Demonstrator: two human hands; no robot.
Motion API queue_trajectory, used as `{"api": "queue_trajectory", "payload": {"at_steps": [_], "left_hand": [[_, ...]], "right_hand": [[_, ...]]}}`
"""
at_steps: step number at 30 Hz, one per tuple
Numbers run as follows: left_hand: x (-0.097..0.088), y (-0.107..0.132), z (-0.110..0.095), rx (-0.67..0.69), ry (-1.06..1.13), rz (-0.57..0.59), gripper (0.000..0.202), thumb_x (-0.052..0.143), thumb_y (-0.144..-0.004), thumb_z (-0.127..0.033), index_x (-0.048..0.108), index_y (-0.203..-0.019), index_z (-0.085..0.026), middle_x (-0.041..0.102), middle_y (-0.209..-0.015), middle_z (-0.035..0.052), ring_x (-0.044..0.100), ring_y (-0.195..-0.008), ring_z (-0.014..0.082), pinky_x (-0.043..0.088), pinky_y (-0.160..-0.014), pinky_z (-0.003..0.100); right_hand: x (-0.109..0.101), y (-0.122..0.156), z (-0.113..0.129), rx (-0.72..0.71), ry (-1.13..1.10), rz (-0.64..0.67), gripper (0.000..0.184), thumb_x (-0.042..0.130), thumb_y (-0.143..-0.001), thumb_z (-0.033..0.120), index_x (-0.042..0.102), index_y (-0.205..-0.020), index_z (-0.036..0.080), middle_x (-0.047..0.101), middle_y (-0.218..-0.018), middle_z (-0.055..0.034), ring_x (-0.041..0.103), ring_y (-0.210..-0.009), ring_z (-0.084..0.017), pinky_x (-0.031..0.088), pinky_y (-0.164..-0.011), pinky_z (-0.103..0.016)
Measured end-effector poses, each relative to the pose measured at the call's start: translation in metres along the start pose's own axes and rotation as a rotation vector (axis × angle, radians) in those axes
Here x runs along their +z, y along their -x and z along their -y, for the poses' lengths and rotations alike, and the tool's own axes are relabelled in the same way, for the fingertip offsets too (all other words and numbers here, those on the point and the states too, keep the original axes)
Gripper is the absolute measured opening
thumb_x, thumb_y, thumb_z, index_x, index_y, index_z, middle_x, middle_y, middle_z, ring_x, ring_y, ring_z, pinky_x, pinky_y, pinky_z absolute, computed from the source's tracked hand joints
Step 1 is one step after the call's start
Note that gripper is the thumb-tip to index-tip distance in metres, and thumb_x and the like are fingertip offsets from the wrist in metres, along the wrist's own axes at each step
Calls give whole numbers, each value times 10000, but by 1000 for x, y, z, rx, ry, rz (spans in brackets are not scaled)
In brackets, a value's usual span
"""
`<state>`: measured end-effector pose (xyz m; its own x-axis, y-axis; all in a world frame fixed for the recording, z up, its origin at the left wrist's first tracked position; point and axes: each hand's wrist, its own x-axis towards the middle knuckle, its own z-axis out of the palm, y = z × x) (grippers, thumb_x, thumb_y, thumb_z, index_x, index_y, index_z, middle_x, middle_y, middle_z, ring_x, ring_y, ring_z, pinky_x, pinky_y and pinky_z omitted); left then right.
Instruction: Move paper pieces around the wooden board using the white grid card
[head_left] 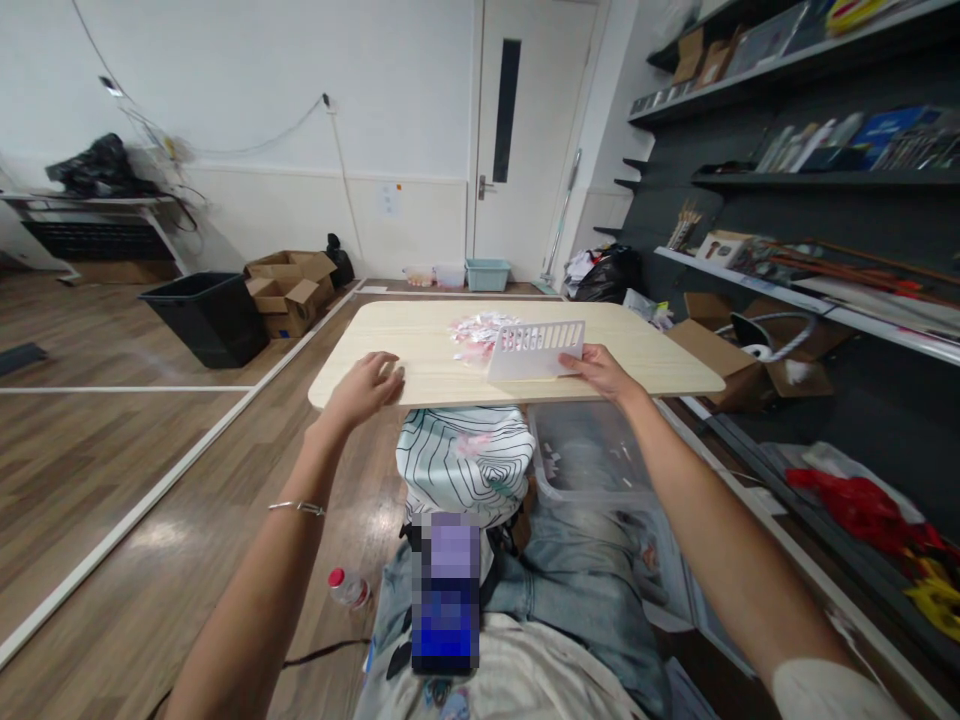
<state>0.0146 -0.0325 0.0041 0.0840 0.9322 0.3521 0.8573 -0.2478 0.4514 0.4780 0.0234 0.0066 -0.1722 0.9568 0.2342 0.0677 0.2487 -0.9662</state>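
Observation:
My right hand (596, 370) grips a thin white slotted panel (529, 368) by its right edge, thumb on the near face. The panel stands tilted on the light wooden table (652, 370), with a row of slanted slots along its top and a plain lower part. Behind and left of it lies a loose pile of small white and pink pieces (474, 330), partly seen through the slots. Holding nothing, my left hand (371, 388) rests at the table's near left edge, its fingers loosely bent and apart.
A patterned cloth (465, 460) with some pink pieces lies below the table edge, beside a clear plastic bin (592, 490). A bottle (349, 588) is on the floor at left. Shelves (810, 180) and an open cardboard box (709, 350) stand to the right; a black bin (210, 320) stands left.

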Motion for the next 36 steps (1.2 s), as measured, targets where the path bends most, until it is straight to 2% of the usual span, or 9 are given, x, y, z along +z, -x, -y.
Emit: {"api": "queue_trajectory", "payload": {"at_steps": [3,5,8,17,23,27,31,36], "left_hand": [[12,-2,-7,-32,-218,136,582,363,-1139,-506,669,-1582,-284,584,-1774,86,490,-1663,322,372,-1365,540],[13,1,-12,-75,-289,183,626,293,-1162,-531,592,-1675,-334,486,-1854,33,413,-1720,299,340,-1387,528],[9,3,-16,-108,-317,230,662,267,-1170,-546,534,-1737,-335,421,-1892,17,371,-1747,294,330,-1395,511],[8,15,-24,-128,-361,186,660,266,-1181,-520,539,-1749,-324,429,-1885,7,380,-1745,291,354,-1389,498],[11,27,-25,-108,-388,150,674,236,-1193,-488,524,-1765,-275,440,-1877,38,389,-1742,284,361,-1387,486],[11,28,-23,-99,-385,144,643,276,-1190,-481,523,-1766,-334,463,-1866,27,411,-1730,295,403,-1361,506],[8,21,-21,-107,-385,193,654,265,-1185,-496,490,-1783,-354,433,-1882,14,397,-1738,295,383,-1374,523],[8,-6,-28,-139,-364,351,739,203,-1168,-520,364,-1842,-263,274,-1943,44,285,-1785,324,294,-1414,567]], "right_hand": [[0,1,0,4,-9,-4,698,1116,-459,713,912,-920,230,903,-1018,-64,831,-1006,-297,658,-1072,-495],[1,1,0,-1,-4,-18,700,1121,-443,712,913,-911,234,904,-1017,-61,830,-999,-292,655,-1072,-486],[1,1,1,4,20,-11,686,1114,-469,713,914,-915,231,903,-1016,-66,830,-1008,-299,652,-1071,-492],[-2,-1,-3,-6,7,-4,701,1111,-475,713,908,-932,222,898,-998,-69,832,-984,-298,678,-1000,-476],[-1,-2,-3,5,39,12,681,1113,-447,715,907,-870,223,899,-961,-55,824,-911,-264,682,-1004,-455],[-1,-1,0,18,66,37,683,1107,-439,732,900,-846,224,897,-942,-58,830,-934,-289,693,-990,-465],[-1,-1,1,23,61,30,678,1113,-420,726,900,-825,226,896,-941,-53,826,-900,-269,689,-1000,-450],[1,-1,1,17,66,18,679,1100,-429,741,905,-832,231,897,-928,-43,824,-876,-262,698,-989,-463]]}}
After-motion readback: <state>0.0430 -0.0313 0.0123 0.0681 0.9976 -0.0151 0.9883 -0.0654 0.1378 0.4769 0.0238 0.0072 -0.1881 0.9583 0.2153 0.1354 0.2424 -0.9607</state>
